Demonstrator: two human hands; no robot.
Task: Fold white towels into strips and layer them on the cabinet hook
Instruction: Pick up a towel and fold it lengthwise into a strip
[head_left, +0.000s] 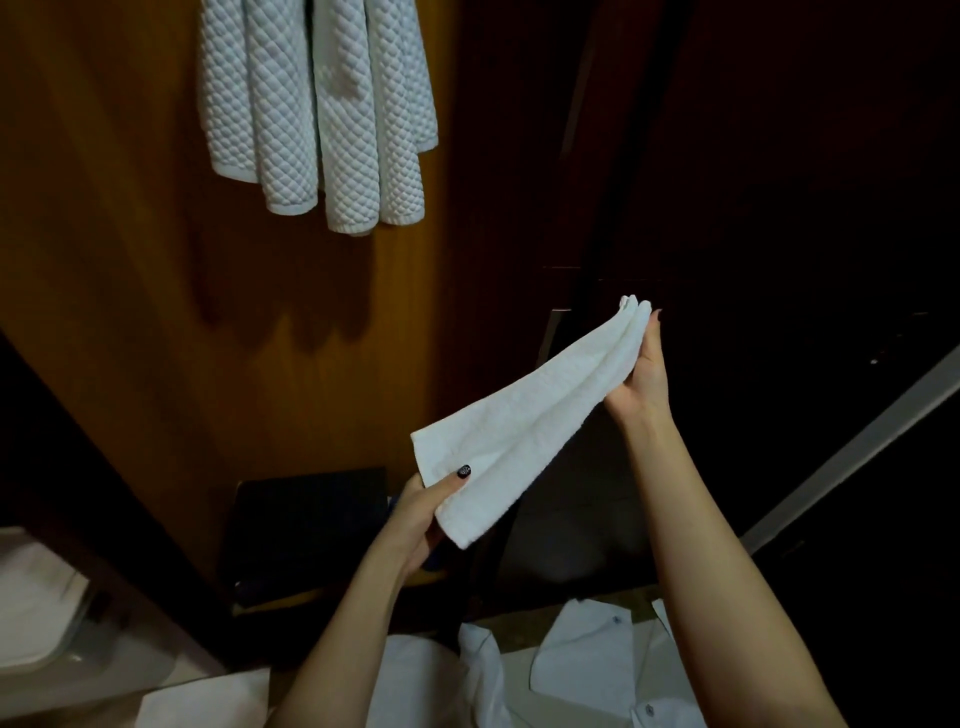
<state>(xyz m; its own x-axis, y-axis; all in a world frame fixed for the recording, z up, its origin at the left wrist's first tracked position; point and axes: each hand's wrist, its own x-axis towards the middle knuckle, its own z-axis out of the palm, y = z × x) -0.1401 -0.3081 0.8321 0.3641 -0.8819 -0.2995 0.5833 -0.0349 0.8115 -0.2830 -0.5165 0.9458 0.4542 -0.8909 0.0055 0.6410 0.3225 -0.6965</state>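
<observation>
Spanning both hands, the towel (524, 415) hangs in mid-air, well below the hung towels (317, 114). The left hand (415, 519) pinches its near end; the right hand (641, 374) holds its far end. Slackening either grip could let the folds open.

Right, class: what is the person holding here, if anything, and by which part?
A folded white towel, stretched between both hands: the left hand pinches its lower end, thumb on top, and the right hand holds its upper end.
</observation>
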